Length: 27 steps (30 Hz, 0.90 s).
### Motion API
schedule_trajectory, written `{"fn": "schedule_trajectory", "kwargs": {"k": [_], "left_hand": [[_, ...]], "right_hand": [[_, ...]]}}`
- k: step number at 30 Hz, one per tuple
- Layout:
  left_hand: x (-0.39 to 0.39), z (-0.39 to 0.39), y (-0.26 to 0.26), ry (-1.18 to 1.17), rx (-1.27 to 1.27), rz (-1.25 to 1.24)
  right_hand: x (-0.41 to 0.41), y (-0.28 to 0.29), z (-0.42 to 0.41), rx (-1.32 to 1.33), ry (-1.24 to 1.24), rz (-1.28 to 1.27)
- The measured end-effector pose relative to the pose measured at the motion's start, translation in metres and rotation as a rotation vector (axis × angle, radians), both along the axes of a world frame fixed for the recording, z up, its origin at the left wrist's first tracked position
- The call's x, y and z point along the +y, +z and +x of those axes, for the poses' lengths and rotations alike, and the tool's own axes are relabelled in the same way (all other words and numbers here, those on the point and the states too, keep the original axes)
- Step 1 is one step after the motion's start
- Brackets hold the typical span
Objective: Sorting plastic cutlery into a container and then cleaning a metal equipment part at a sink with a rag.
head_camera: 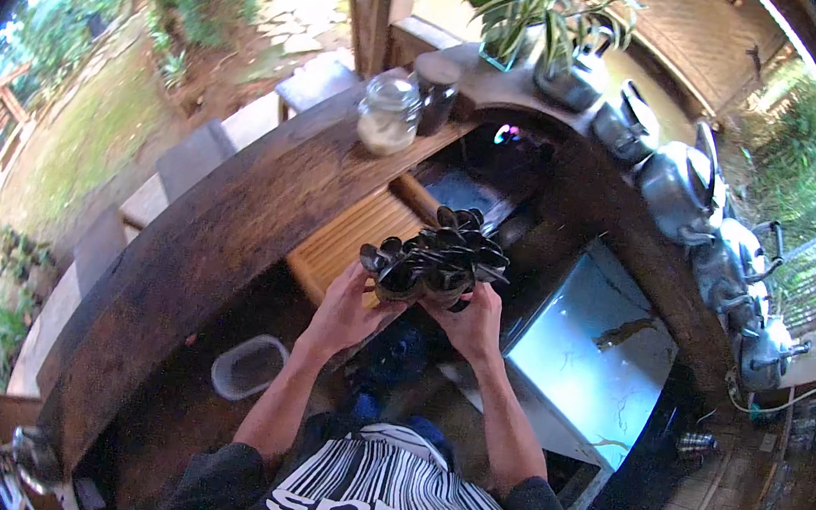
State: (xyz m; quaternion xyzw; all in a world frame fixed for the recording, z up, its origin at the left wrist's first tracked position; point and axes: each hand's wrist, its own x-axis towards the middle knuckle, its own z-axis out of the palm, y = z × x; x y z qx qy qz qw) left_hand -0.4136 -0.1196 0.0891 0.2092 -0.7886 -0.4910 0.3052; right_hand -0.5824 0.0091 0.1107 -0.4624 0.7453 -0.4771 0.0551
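In front of my body, both hands hold up a bundle of dark, shiny metal spoons (446, 252), their rounded ends fanned out away from me. My left hand (356, 309) grips the near left side of the bundle. On the near right side, my right hand (472, 319) has its fingers around the lower part. The handles and whatever contains them are mostly hidden by the spoon ends and my hands. Beyond the bundle lies a slatted wooden surface (350, 229).
A curved wooden counter (233, 197) arcs around me. It bears a glass jar (388, 117), a dark lidded jar (435, 92), a potted plant (540, 21) and several metal kettles (676, 184). A glossy white-blue surface (593, 352) stands to the right, a clear plastic tub (249, 367) below left.
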Motion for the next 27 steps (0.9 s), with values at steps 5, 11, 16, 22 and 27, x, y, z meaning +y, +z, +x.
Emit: {"fn": "schedule_trajectory", "kwargs": {"k": [5, 11, 16, 22, 27], "left_hand": [[-0.055, -0.102, 0.002, -0.170, 0.241, 0.206], [-0.118, -0.195, 0.043, -0.020, 0.175, -0.410], [-0.143, -0.267, 0.072, 0.203, 0.146, -0.365], [-0.164, -0.344, 0.083, 0.490, 0.082, -0.380], [-0.194, -0.389, 0.064, 0.560, 0.087, -0.392]], "right_hand": [[-0.034, 0.019, -0.080, -0.032, -0.119, -0.080], [-0.092, 0.053, -0.158, -0.129, -0.145, -0.165], [-0.141, 0.069, -0.233, 0.014, -0.201, -0.183], [-0.192, 0.077, -0.300, 0.007, -0.192, -0.134], [-0.229, 0.065, -0.344, -0.033, -0.193, -0.055]]}}
